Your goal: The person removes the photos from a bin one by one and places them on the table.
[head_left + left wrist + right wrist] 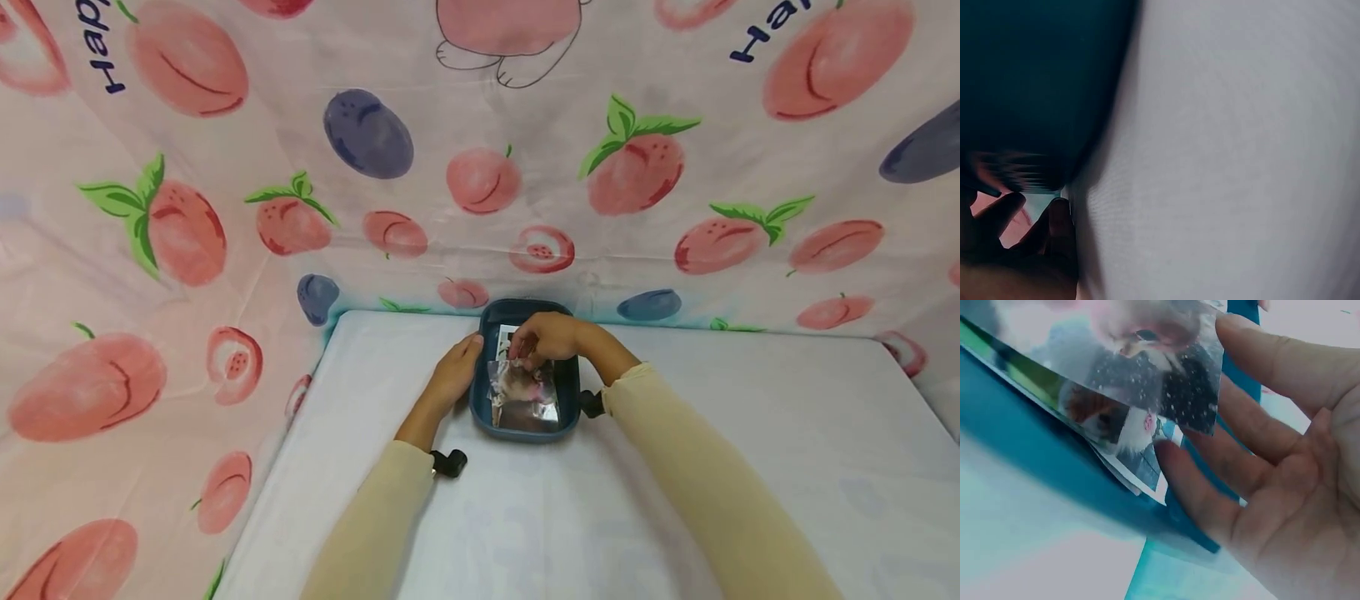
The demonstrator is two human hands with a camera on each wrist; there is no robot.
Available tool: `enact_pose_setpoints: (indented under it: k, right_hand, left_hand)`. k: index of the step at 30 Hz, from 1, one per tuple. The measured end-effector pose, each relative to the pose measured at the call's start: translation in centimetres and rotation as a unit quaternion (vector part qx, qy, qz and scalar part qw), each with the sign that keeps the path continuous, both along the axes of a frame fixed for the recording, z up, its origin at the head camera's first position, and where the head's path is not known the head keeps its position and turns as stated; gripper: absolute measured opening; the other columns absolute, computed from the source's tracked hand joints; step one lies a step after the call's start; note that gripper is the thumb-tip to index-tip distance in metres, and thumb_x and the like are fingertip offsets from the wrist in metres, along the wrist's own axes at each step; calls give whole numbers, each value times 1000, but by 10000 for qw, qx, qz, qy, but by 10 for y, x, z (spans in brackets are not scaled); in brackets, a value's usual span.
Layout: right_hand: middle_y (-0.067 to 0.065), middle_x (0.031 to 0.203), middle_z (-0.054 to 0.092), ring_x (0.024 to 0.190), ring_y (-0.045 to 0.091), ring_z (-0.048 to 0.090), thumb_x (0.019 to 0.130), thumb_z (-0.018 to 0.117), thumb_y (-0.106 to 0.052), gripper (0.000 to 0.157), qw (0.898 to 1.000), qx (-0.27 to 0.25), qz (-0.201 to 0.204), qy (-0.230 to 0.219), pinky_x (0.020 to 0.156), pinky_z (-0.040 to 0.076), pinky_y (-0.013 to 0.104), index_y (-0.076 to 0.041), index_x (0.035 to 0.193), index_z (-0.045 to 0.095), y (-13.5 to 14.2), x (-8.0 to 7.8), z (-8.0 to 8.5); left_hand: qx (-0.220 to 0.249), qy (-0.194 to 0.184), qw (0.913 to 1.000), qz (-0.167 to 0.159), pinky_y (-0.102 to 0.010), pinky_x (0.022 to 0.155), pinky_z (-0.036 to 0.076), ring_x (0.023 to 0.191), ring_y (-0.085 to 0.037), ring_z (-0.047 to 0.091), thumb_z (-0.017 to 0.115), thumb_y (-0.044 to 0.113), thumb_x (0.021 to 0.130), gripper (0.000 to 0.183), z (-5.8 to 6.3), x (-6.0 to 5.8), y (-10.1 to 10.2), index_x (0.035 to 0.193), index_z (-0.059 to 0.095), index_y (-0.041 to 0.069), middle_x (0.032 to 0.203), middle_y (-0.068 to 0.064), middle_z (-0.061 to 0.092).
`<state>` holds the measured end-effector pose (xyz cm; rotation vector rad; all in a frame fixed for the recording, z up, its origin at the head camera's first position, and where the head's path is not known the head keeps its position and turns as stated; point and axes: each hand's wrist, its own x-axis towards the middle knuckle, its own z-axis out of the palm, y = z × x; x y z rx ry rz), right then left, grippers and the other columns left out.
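My left hand holds the left side of a dark blue tray, its thumb by the rim. In the left wrist view its fingers are at the tray's outer wall, in shadow. Over the tray, my right hand pinches a glossy photo card between thumb and fingers. That card, in the right wrist view, has a pinkish and grey picture with pale specks. Beneath it in the tray lie more picture cards, one showing an animal's face, mostly covered by the held card.
The tray stands on a white-covered table, close to its back edge. Behind and to the left hangs a pale pink cloth printed with fruit. A small black device is worn at the left wrist, another at the right.
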<state>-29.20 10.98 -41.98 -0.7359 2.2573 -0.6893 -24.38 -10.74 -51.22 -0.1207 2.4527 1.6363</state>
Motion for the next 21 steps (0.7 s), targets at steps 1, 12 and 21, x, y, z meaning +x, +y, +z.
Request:
enact_pose_setpoints:
  k: [1, 12, 21]
  right_hand:
    - [11, 116, 75, 100, 19, 71, 93, 71, -2, 29, 9999, -29, -49, -144, 86, 61, 36, -9, 121, 73, 1, 1, 1]
    - [22, 132, 63, 86, 19, 72, 94, 70, -2, 49, 9966, -483, -660, -127, 68, 64, 35, -18, 140, 64, 20, 23, -8]
    - [15, 119, 66, 96, 23, 70, 100, 66, -10, 37, 9720, -1454, -1825, 280, 75, 65, 41, -18, 136, 65, 58, 37, -7]
  left_hand:
    - [18, 0, 10000, 21, -51, 127, 24, 153, -28, 34, 39, 57, 106, 59, 0, 0, -1, 155, 47, 24, 162, -6, 42]
    - [2, -50, 10000, 16, -51, 127, 24, 153, -29, 33, 39, 57, 106, 59, 1, 3, -2, 155, 46, 24, 163, -6, 42]
    - [-62, -126, 9999, 33, -53, 127, 24, 154, -30, 32, 38, 60, 105, 61, -1, 0, 0, 156, 46, 26, 163, -7, 41]
